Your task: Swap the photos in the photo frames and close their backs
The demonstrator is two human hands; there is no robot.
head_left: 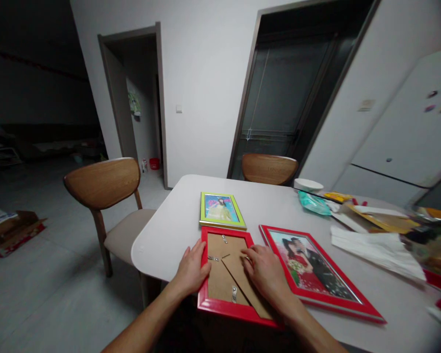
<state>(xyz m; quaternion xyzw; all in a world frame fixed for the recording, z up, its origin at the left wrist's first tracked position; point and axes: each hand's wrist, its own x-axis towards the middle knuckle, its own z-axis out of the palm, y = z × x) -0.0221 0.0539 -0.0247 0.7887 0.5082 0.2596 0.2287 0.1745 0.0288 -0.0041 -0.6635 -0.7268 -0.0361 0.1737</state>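
Observation:
A red picture frame lies face down at the table's near edge, its brown backing board showing. Small metal clips sit along the backing, and a brown stand flap runs diagonally across it. My left hand grips the frame's left side, thumb over the rim. On the right side, my right hand has its fingers bent and drawn in against the backing; what lies under the fingertips is hidden. Just beyond is a lime-green picture frame, face up. A larger red picture frame with a photo lies to the right.
White paper, a teal plastic bag, a white bowl and other clutter cover the right of the white table. Wooden chairs stand at the left and far side. An open cardboard box is on the floor.

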